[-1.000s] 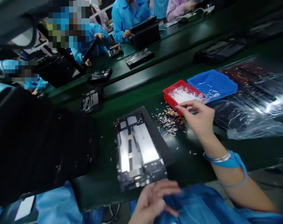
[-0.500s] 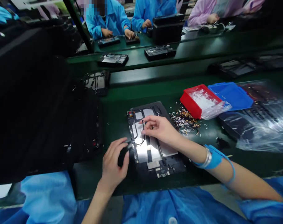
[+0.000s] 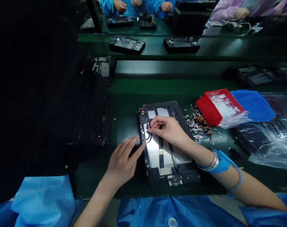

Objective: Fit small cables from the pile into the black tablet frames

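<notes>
An opened tablet [image 3: 166,157] lies on the green bench before me, its silvery battery plates and circuit boards exposed. My right hand [image 3: 168,128] reaches over it from the right, thumb and forefinger pinched on a thin black cable [image 3: 148,138] that curves near the tablet's left edge. My left hand [image 3: 123,159] is beside that edge with its fingers stretched out; the index fingertip is close to or touching the cable's lower bend. A blue wrist strap [image 3: 222,160] circles my right wrist.
A red bin [image 3: 211,108] of small white pieces and a blue tray [image 3: 252,104] stand right, beside loose white and brown bits [image 3: 200,126]. Plastic-wrapped parts [image 3: 273,138] lie beyond. Dark stacked devices [image 3: 93,119] fill the left. Other opened devices [image 3: 128,44] and co-workers' hands [image 3: 167,6] are across the bench.
My left hand has come in to the tablet's left edge, its fingers now nearer the cable. My right hand keeps its pinch on the cable, which has bent closer to the edge. The view has shifted.
</notes>
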`<state>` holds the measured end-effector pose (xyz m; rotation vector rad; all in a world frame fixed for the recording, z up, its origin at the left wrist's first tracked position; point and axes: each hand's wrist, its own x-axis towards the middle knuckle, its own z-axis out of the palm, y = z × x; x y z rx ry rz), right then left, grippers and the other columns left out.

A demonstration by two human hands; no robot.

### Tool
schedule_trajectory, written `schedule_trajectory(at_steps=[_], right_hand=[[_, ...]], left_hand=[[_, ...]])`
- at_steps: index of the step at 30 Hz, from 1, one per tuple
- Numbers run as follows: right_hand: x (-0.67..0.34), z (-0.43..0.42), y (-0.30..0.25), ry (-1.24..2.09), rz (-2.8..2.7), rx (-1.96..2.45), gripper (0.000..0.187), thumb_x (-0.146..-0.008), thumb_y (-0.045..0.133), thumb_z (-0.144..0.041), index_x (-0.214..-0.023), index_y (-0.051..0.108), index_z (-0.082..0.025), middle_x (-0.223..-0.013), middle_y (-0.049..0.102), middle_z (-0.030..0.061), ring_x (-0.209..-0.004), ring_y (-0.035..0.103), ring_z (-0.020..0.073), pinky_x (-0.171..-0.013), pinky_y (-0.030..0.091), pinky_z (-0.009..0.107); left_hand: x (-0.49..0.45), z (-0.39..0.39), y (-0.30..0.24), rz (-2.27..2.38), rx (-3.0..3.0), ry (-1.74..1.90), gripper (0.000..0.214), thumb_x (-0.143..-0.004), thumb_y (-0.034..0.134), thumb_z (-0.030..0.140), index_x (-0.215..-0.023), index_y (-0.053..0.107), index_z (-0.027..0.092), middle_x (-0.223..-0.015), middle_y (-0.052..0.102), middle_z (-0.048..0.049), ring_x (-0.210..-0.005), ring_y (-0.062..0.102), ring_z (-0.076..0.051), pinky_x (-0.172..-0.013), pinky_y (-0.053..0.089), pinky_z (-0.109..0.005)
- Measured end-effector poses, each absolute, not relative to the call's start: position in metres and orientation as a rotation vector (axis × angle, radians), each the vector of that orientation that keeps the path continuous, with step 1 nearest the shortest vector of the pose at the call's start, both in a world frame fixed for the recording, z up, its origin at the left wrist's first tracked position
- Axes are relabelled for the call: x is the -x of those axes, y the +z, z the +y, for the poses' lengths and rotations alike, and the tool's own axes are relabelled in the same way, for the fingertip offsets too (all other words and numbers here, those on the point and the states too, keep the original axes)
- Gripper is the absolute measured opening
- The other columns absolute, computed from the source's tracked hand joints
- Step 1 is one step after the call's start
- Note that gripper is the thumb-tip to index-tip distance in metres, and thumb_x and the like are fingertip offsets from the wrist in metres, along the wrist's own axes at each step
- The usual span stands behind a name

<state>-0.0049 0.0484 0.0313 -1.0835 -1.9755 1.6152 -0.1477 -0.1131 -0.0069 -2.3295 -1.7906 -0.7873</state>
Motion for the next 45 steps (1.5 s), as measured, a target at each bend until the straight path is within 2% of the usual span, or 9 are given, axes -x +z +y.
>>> schedule_trajectory(at_steps=[6, 12, 20, 25, 28, 33, 39, 45], right_hand=[[0.002, 0.060, 0.038, 1.604, -2.112, 1.069, 0.010, -0.072, 0.067, -0.024, -0.065, 0.063, -0.017, -0.057, 0.064, -0.0002, -0.054, 0.058, 0.0112, -0.056, 0.045, 0.026], [0.003, 0.069, 0.046, 1.372, -2.389, 1.097, 0.007, -0.072, 0.068, -0.018, -0.065, 0.068, -0.017, -0.055, 0.063, -0.0013, -0.054, 0.058, 0.0110, -0.054, 0.041, 0.025], [0.008, 0.075, 0.044, 1.354, -2.471, 1.070, 0.008, -0.070, 0.068, -0.015, -0.063, 0.067, -0.017, -0.052, 0.060, -0.0030, -0.050, 0.055, 0.0101, -0.051, 0.037, 0.024], [0.010, 0.077, 0.042, 1.341, -2.468, 1.057, 0.009, -0.069, 0.069, -0.016, -0.061, 0.066, -0.018, -0.051, 0.060, -0.0036, -0.048, 0.053, 0.0088, -0.049, 0.035, 0.023], [0.011, 0.076, 0.043, 1.298, -2.497, 1.074, 0.011, -0.068, 0.069, -0.014, -0.059, 0.065, -0.018, -0.051, 0.060, -0.0040, -0.048, 0.052, 0.0083, -0.049, 0.034, 0.023], [0.015, 0.075, 0.046, 1.242, -2.543, 1.116, 0.011, -0.067, 0.069, -0.013, -0.058, 0.064, -0.018, -0.053, 0.060, -0.0042, -0.049, 0.052, 0.0079, -0.049, 0.033, 0.023], [0.018, 0.073, 0.049, 1.150, -2.618, 1.203, 0.011, -0.067, 0.070, -0.014, -0.059, 0.065, -0.019, -0.051, 0.058, -0.0044, -0.048, 0.050, 0.0088, -0.051, 0.032, 0.025], [0.016, 0.071, 0.049, 1.107, -2.612, 1.190, 0.009, -0.069, 0.070, -0.014, -0.063, 0.065, -0.018, -0.052, 0.057, -0.0045, -0.050, 0.050, 0.0086, -0.053, 0.031, 0.025]], left_hand=[[0.143, -0.113, -0.006, -1.883, 2.357, -0.904, 0.051, -0.082, 0.041, -0.002, -0.128, 0.052, 0.015, -0.130, 0.057, -0.0144, -0.121, 0.054, -0.025, -0.092, 0.051, -0.039], [0.143, -0.113, -0.004, -2.022, 2.377, -1.094, 0.043, -0.087, 0.044, 0.002, -0.127, 0.051, 0.017, -0.126, 0.059, -0.0112, -0.118, 0.055, -0.019, -0.098, 0.049, -0.035], [0.141, -0.110, -0.006, -1.856, 2.314, -0.789, 0.044, -0.081, 0.042, -0.005, -0.120, 0.054, 0.012, -0.125, 0.059, -0.0180, -0.119, 0.054, -0.028, -0.086, 0.052, -0.039], [0.138, -0.108, 0.003, -1.817, 2.342, -0.779, 0.040, -0.089, 0.046, 0.013, -0.129, 0.050, 0.011, -0.134, 0.051, -0.0218, -0.129, 0.045, -0.031, -0.093, 0.046, -0.043], [0.139, -0.106, 0.002, -1.809, 2.383, -0.678, 0.038, -0.093, 0.044, 0.022, -0.130, 0.051, 0.014, -0.136, 0.050, -0.0205, -0.130, 0.043, -0.030, -0.093, 0.043, -0.042], [0.141, -0.104, 0.002, -1.770, 2.401, -0.615, 0.038, -0.095, 0.043, 0.028, -0.128, 0.054, 0.013, -0.138, 0.050, -0.0180, -0.131, 0.042, -0.031, -0.094, 0.040, -0.041], [0.141, -0.099, 0.008, -1.717, 2.533, -0.534, 0.037, -0.096, 0.038, 0.023, -0.126, 0.054, 0.008, -0.141, 0.050, -0.0115, -0.137, 0.035, -0.028, -0.102, 0.037, -0.042], [0.142, -0.096, 0.011, -1.718, 2.561, -0.511, 0.037, -0.096, 0.040, 0.027, -0.123, 0.057, 0.008, -0.141, 0.050, -0.0103, -0.133, 0.041, -0.028, -0.103, 0.038, -0.042]])
